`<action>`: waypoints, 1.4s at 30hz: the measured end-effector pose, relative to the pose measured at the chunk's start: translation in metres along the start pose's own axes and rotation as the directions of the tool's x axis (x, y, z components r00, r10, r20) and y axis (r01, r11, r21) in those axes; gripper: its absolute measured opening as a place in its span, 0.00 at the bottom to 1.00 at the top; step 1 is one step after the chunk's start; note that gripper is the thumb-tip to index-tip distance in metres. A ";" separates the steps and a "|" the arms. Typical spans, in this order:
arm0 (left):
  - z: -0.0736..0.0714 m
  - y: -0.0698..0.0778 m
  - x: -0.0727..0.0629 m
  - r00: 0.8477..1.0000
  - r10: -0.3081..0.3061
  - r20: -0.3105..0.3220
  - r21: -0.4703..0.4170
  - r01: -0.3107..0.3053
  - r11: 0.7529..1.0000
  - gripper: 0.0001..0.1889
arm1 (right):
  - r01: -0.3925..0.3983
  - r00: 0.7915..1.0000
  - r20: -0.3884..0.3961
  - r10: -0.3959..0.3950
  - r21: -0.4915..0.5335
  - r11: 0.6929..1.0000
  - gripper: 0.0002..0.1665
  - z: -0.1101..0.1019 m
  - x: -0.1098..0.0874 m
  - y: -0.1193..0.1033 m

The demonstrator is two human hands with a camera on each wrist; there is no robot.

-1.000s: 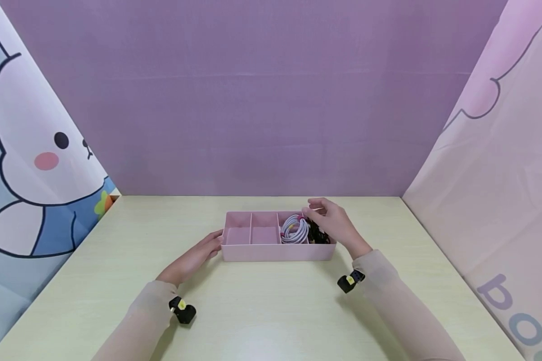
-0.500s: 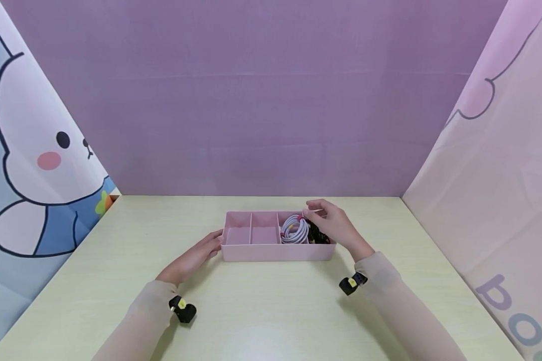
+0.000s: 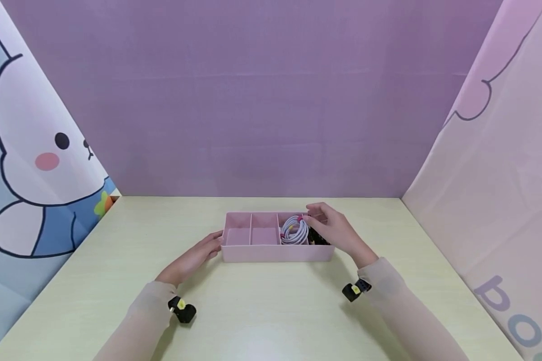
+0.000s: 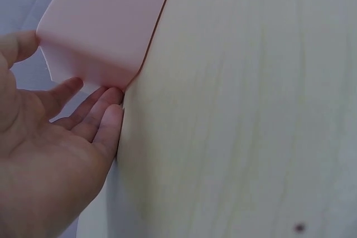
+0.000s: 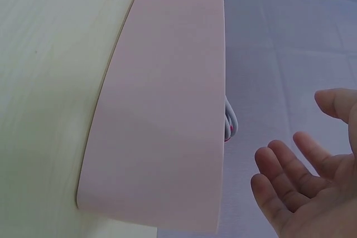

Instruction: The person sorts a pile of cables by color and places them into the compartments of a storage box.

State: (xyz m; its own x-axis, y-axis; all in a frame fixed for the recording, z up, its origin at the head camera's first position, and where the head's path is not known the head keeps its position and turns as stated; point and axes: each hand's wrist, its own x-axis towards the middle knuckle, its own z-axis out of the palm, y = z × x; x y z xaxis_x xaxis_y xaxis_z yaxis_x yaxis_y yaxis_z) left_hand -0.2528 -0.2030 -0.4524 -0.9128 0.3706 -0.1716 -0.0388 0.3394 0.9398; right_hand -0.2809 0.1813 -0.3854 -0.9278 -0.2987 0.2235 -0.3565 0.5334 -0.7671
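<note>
A pink divided box (image 3: 275, 254) stands on the table, its long side towards me. In one compartment right of the middle sits a coiled white cable (image 3: 294, 231) with pink ties. The rightmost compartment holds a dark, tangled-looking bundle (image 3: 316, 238), partly hidden. My left hand (image 3: 193, 258) rests against the box's left end; the left wrist view shows loosely bent fingers (image 4: 112, 121) touching that end wall. Over the right compartment hovers my right hand (image 3: 339, 233), fingers relaxed and nothing between them; in the right wrist view its fingertips (image 5: 262, 160) are apart from the box.
The two left compartments show their bare floors (image 3: 265, 235). A pale wooden table (image 3: 271, 306) spreads around the box. Behind stands a purple backdrop (image 3: 271, 100), with printed cloths at the left (image 3: 36, 185) and right (image 3: 492, 200). Each wrist carries a small black camera.
My right hand has sunk slightly and come a little nearer, over the dark bundle. The left hand and the box have stayed in place.
</note>
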 end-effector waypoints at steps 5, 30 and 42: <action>-0.001 0.001 0.000 1.000 0.011 0.002 -0.009 -0.011 1.000 0.40 | 0.018 1.000 0.000 -0.018 0.016 1.000 0.27 0.000 -0.004 0.000; -0.008 -0.005 -0.004 0.997 0.076 -0.021 -0.007 -0.076 0.997 0.33 | 0.061 0.998 0.023 -0.062 0.054 0.997 0.19 0.014 -0.025 0.009; -0.018 -0.007 -0.013 0.992 0.119 -0.038 0.034 -0.118 0.992 0.29 | 0.029 0.999 -0.015 -0.029 0.027 0.999 0.18 0.010 -0.032 0.010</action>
State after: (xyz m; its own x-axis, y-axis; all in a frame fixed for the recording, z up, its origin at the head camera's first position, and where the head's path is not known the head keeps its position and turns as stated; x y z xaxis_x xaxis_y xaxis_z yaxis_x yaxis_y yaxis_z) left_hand -0.2479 -0.2256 -0.4512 -0.9256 0.3756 -0.0469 0.0829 0.3221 0.9431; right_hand -0.2535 0.1884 -0.4061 -0.9186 -0.3025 0.2544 -0.3806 0.5030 -0.7760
